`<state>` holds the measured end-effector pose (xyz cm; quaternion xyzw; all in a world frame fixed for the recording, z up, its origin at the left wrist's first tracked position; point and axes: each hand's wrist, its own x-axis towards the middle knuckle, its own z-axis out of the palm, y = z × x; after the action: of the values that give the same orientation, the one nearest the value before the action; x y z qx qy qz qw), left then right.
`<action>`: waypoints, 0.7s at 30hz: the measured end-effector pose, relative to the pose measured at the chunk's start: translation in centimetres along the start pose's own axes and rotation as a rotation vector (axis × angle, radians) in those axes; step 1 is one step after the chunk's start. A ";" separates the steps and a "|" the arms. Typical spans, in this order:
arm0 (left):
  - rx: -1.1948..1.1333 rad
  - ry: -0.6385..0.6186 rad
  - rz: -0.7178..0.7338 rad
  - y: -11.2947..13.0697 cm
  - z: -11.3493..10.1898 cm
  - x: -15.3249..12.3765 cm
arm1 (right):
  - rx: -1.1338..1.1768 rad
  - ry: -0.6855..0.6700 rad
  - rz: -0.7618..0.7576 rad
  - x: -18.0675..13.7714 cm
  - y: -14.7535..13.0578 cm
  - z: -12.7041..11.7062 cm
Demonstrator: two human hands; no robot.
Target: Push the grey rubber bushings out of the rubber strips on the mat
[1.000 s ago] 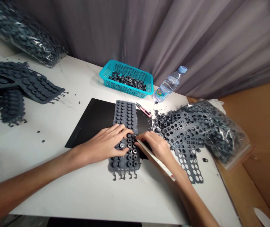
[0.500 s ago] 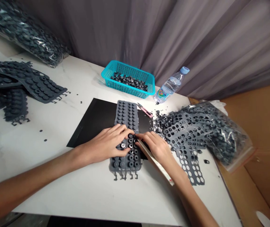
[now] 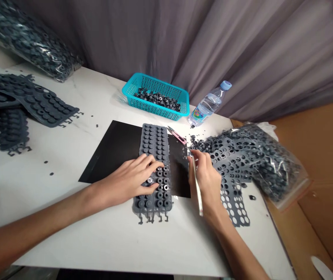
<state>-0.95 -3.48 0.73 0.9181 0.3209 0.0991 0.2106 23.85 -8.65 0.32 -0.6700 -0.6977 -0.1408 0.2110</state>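
Note:
A grey rubber sheet (image 3: 155,146) with rows of round studs lies lengthwise before me, partly on a black mat (image 3: 108,151). My left hand (image 3: 137,175) rests across its left and middle part, thumb and fingers apart. Dark ring-shaped pieces (image 3: 163,182) sit in the sheet's right columns beside the fingertips. Just right of the sheet, over the mat's edge, my right hand (image 3: 205,177) grips a slim white stick-like tool (image 3: 198,190), its exact kind unclear. The fingers partly hide the tool's upper end. Pink-handled snips (image 3: 177,135) lie beyond the sheet.
A turquoise basket (image 3: 156,108) of small dark parts stands at the back, near a water bottle (image 3: 209,104). Punched sheets (image 3: 233,155) and a clear bag (image 3: 283,171) of parts lie right. Studded sheets (image 3: 46,105) and a big bag (image 3: 38,46) occupy the left.
My right hand has pulled away from the sheet to the right with the white tool, uncovering the right columns. The left hand stays on the sheet. The view has shifted slightly.

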 end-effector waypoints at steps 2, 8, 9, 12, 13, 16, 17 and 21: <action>-0.024 -0.016 -0.003 0.0 -0.2 0.0 | -0.027 -0.036 -0.009 0.1 1.1 0.0; -0.032 -0.048 -0.028 0.3 -0.6 0.0 | 0.242 -0.196 -0.059 0.3 1.2 -0.5; -0.039 -0.044 -0.027 0.4 -0.6 -0.1 | 0.316 -0.222 -0.067 0.3 0.9 -0.6; -0.067 -0.009 -0.007 0.4 -0.2 -0.2 | 0.488 -0.260 -0.133 0.2 -0.2 -0.7; -0.074 0.006 0.002 0.4 -0.2 -0.3 | 0.515 -0.261 -0.164 0.1 -0.5 -0.6; -0.103 0.039 -0.003 0.4 -0.6 -0.3 | 0.531 -0.252 -0.247 0.0 -0.9 -0.3; -0.126 0.040 -0.018 0.3 -0.8 -0.4 | 0.531 -0.249 -0.262 0.0 -1.0 -0.2; -0.274 0.047 -0.092 -0.1 -1.6 -0.2 | 0.545 -0.268 -0.310 0.1 -0.9 -0.1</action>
<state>-1.65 -3.01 2.12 0.8625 0.3510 0.1535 0.3307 22.97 -8.62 0.54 -0.4875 -0.8248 0.1096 0.2647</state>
